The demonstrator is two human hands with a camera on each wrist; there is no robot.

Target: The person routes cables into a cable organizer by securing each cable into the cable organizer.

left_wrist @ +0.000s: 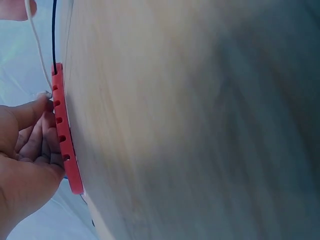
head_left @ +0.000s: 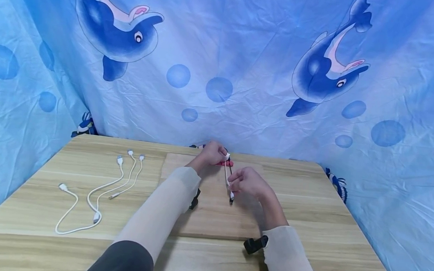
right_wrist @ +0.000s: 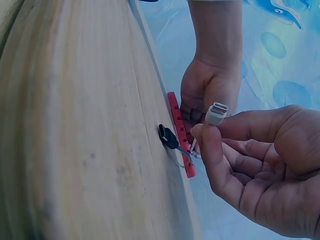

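Note:
A red slotted strip (left_wrist: pixel 65 127) lies near the back of a wooden board (head_left: pixel 205 216). In its end slot sits a black cable (left_wrist: pixel 54 35), whose plug (right_wrist: pixel 168 136) rests on the board. My left hand (head_left: pixel 212 153) pinches a white cable's end (left_wrist: pixel 44 94) beside the strip. My right hand (right_wrist: pixel 265 165) pinches that white cable's other plug (right_wrist: pixel 216 114) between thumb and finger, nearer to me and above the board. The white cable (left_wrist: pixel 36 42) runs between both hands, alongside the black one.
Several white cables (head_left: pixel 101 186) lie on the left of the wooden table (head_left: pixel 308 222). A blue curtain with dolphins (head_left: pixel 254 125) hangs behind it. Black wrist devices (head_left: pixel 255 244) are at both sleeves.

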